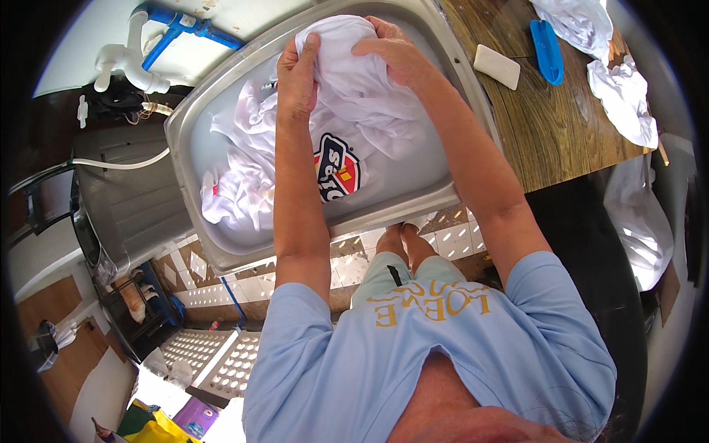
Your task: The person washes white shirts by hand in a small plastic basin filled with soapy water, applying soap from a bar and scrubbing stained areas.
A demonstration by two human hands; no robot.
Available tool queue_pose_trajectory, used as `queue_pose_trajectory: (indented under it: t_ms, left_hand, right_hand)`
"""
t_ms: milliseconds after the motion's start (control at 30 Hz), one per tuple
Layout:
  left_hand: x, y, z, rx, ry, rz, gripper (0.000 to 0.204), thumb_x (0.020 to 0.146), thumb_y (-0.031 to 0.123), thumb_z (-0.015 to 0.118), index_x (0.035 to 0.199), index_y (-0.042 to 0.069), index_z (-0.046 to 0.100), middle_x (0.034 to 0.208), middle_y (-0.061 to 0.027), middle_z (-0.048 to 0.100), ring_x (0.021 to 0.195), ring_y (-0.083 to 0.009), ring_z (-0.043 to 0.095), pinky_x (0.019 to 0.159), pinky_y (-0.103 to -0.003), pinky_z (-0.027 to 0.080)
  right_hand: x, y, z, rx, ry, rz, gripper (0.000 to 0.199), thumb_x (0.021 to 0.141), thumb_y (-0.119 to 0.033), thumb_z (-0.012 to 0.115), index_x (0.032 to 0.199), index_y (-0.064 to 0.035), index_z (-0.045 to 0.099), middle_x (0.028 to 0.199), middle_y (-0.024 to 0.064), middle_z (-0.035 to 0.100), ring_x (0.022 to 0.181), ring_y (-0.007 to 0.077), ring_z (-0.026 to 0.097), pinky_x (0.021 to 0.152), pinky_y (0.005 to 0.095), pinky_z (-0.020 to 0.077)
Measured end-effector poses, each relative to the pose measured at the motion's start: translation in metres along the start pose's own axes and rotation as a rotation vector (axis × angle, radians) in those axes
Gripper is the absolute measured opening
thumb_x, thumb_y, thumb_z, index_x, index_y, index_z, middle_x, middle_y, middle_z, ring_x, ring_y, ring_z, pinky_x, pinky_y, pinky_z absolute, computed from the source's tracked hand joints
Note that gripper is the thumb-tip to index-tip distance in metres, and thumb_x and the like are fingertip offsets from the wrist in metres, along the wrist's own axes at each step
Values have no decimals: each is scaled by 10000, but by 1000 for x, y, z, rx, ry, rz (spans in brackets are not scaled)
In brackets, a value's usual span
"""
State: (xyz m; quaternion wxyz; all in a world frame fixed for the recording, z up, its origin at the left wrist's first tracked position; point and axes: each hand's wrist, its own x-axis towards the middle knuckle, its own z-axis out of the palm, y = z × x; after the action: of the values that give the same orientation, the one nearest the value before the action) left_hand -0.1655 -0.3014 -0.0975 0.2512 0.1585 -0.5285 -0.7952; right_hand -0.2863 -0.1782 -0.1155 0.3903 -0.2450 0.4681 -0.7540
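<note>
Wooden counter [550, 125] right of sink. On it: pale soap bar [496, 66], blue scrub brush [547, 50] just beside soap, crumpled white cloths [624, 96] toward far right edge. White plastic bag [644, 221] hangs below counter edge. Blue pipe [188, 26] and white pipe fitting [129, 63] at top left, against white wall. Grey ribbed machine [125, 207] left of sink, white hose [118, 164] running across its top. Tiled floor [450, 240] underneath. White perforated trays [221, 362] lower left, yellow and purple items [173, 422] near bottom edge.

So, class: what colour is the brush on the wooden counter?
Blue; the brush shows in the head view.
</note>
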Motion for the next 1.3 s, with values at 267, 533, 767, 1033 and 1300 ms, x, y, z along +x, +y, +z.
queue_pose_trajectory:
  t_ms: [267, 533, 767, 1033, 1300]
  left_hand:
    - [2, -9, 6, 40, 105, 91, 206, 926, 251, 623, 915, 45, 629, 827, -4, 634, 731, -64, 576, 643, -210, 468]
    - [-1, -21, 81, 733, 153, 561, 267, 843, 203, 673, 697, 76, 489, 573, -40, 561, 493, -172, 500, 458, -276, 370]
    - [43, -31, 52, 1047, 97, 556, 244, 807, 133, 648, 682, 31, 466, 565, -129, 514, 511, -250, 464, 512, -332, 416]
    - [61, -34, 36, 1091, 89, 473, 287, 826, 140, 651, 682, 31, 428, 541, -78, 486, 484, -222, 406, 507, -297, 386]
    - [24, -44, 72, 1030, -6, 560, 283, 827, 150, 653, 670, 49, 441, 564, -140, 511, 520, -303, 480, 490, -354, 394]
  right_hand:
    - [1, 9, 12, 225, 245, 110, 356, 867, -393, 670, 972, -57, 619, 903, 22, 633, 792, 116, 580, 731, 271, 492]
    - [3, 48, -7, 921, 19, 24, 372, 894, -505, 583, 847, -136, 582, 743, -17, 561, 671, 106, 530, 597, 277, 447]
    - [6, 24, 27, 552, 532, 300, 304, 941, -441, 503, 894, -143, 544, 880, 5, 569, 797, 143, 550, 693, 309, 471]
    - [5, 32, 23, 146, 570, 265, 294, 944, -412, 469, 967, -122, 510, 927, 17, 569, 851, 179, 551, 731, 323, 474]
    - [-5, 44, -5, 561, 353, 236, 402, 941, -526, 443, 974, -135, 531, 926, 32, 581, 851, 181, 552, 755, 341, 474]
